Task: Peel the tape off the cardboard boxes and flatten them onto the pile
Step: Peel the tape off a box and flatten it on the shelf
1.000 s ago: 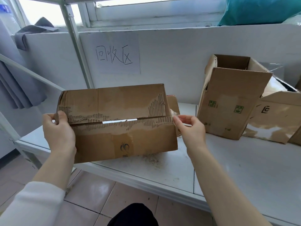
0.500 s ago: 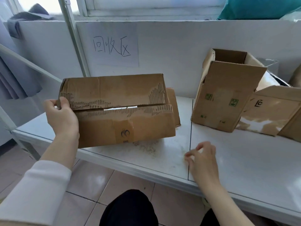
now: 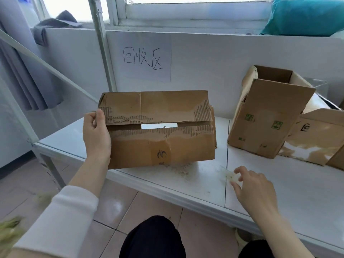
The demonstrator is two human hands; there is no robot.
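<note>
The left hand [image 3: 96,135] is raised, back towards the camera, gripping the left end of a worn brown cardboard box [image 3: 160,127]: the thumb lies along the box's front edge and the other fingers are hidden behind it. Its forearm is bare up to a pushed-up white sleeve [image 3: 61,216]. The right hand [image 3: 255,185] is held low over the white tabletop [image 3: 297,192], palm down on a bare forearm, its fingers [image 3: 240,170] loosely curved, forefinger and thumb either side of a crumpled scrap of clear tape [image 3: 228,175]; whether they pinch it cannot be told.
</note>
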